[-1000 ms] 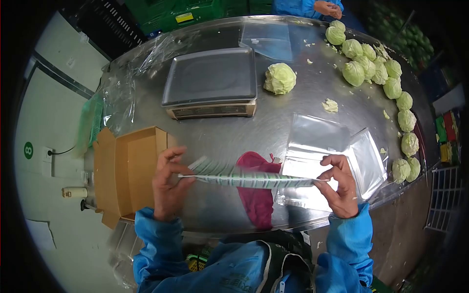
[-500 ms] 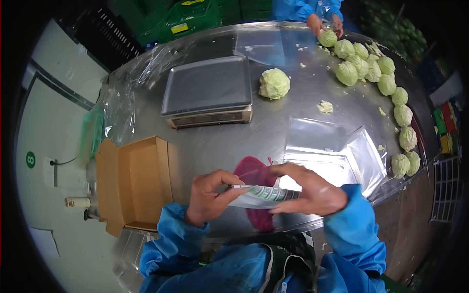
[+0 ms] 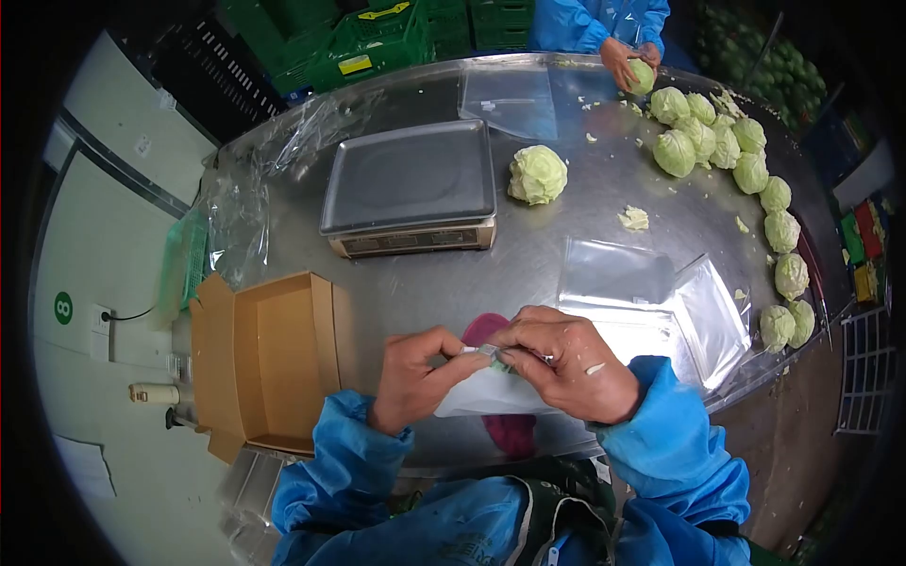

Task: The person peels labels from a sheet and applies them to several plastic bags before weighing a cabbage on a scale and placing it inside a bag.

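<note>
Close over the near edge of the steel table, my left hand (image 3: 415, 377) pinches a white sheet of labels (image 3: 491, 401) at its upper left. My right hand (image 3: 571, 363) is closed at the same upper edge, thumb and fingertips right beside the left ones. Between the fingertips a small corner stands up; most of the print is hidden. A dark pink cloth (image 3: 511, 438) lies on the table beneath, partly covered by the sheet and my hands. Clear plastic bags (image 3: 618, 274) lie just beyond my right hand.
Beyond my hands stand a scale (image 3: 411, 179) and one cabbage (image 3: 538, 175). An open cardboard box (image 3: 283, 363) is at left. More cabbages (image 3: 674, 153) line the right edge. Across the table, a co-worker's hands (image 3: 628, 64) hold a cabbage. Leaf scraps (image 3: 633, 219) lie about.
My right hand has moved left along the sheet to meet my left fingertips, and its fingers have closed. The printed strip has mostly turned out of sight. The whole view has shifted slightly.
</note>
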`<act>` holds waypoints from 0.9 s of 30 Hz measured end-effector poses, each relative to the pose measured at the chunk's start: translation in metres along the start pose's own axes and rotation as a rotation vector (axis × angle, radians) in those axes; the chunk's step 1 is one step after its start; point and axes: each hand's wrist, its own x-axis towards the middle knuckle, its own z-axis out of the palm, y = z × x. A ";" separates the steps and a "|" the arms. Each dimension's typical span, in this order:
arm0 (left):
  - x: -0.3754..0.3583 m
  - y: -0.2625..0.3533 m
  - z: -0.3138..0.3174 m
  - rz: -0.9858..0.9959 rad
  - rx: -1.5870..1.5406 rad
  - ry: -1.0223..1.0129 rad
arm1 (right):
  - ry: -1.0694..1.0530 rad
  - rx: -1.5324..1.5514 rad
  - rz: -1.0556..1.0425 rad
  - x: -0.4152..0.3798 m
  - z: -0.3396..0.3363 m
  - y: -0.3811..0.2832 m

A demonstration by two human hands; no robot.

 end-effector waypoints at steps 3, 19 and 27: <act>0.000 -0.008 0.002 -0.098 -0.119 0.049 | 0.098 -0.141 -0.090 0.001 0.006 0.001; -0.009 -0.142 -0.097 -0.358 -0.108 0.438 | 0.615 0.411 0.409 -0.102 -0.010 0.080; 0.025 -0.052 -0.008 0.132 0.498 0.126 | 1.000 0.270 0.825 -0.198 -0.036 0.244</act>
